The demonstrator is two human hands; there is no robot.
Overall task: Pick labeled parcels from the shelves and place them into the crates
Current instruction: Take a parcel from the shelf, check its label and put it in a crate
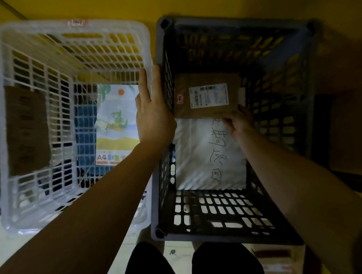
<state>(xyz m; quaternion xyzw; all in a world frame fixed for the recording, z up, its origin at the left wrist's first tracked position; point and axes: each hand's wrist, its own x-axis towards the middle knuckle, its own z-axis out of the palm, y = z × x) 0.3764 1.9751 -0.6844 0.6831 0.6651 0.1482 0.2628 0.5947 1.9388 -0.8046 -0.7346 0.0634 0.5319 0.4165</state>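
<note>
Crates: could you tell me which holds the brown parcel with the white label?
The dark grey crate, beside the white crate; right hand grips its brown parcel.

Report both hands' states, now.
Left hand: open, straight fingers against the grey crate rim.
Right hand: closed, gripping the brown labelled parcel inside that crate.

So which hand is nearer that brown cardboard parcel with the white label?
Right. The right hand holds the near edge of the brown cardboard parcel inside the dark grey plastic crate; the left hand, fingers straight, is at that crate's left rim, beside the parcel.
</note>
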